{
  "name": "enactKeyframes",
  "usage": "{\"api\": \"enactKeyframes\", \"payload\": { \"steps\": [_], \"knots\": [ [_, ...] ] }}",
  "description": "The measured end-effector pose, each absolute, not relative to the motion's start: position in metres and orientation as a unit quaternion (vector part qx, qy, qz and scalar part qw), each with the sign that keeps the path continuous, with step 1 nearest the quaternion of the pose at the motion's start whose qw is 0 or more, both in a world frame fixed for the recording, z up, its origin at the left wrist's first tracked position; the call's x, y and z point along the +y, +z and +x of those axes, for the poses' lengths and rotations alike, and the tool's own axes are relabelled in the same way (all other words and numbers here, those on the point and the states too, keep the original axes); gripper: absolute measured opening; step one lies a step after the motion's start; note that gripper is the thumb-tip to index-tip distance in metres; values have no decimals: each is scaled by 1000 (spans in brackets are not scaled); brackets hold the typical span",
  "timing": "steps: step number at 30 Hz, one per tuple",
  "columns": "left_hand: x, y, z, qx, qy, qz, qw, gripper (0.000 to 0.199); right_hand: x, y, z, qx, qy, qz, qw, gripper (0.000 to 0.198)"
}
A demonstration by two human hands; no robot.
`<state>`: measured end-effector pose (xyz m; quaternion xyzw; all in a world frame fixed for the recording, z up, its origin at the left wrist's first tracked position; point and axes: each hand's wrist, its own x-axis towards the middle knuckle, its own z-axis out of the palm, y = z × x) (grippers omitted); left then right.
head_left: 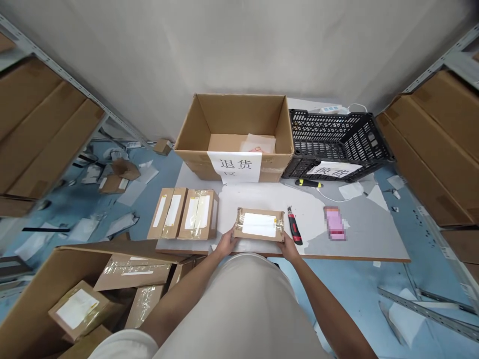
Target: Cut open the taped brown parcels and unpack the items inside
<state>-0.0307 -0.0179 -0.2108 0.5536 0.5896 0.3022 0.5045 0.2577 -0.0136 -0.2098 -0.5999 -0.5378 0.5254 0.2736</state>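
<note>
A taped cardboard parcel (pixel 259 237) with a white label on top is at the front of the table, between my two hands. My left hand (pixel 226 243) grips its near left corner, and my right hand (pixel 287 247) grips its near right corner. The undersides of my fingers are hidden by the parcel. Just right of it lies a red and black box cutter (pixel 295 227). To the left, several labelled parcels (pixel 197 234) stand side by side at the table edge.
Behind, an open cardboard box (pixel 194 162) holds a clear bag; a black plastic crate (pixel 337 149) stands beside it. A yellow-black cutter (pixel 308 183) and a pink phone-like item (pixel 335 223) lie to the right. A big carton (pixel 45 279) of parcels is at lower left.
</note>
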Motion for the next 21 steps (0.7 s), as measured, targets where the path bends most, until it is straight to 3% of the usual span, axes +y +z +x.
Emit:
{"api": "enactKeyframes", "payload": {
  "steps": [6,12,17,21],
  "knots": [
    [-5,-188,-31,620,313,548,466,37,-5,-188,265,-563,478,-631,236,35],
    [16,-189,-24,686,269,536,412,38,23,-176,255,-587,394,-691,150,56],
    [19,-206,-21,696,286,501,427,39,31,-185,250,-568,419,-691,156,62],
    [11,-215,-25,696,318,463,449,40,24,-196,258,-523,472,-677,212,56]
  ]
}}
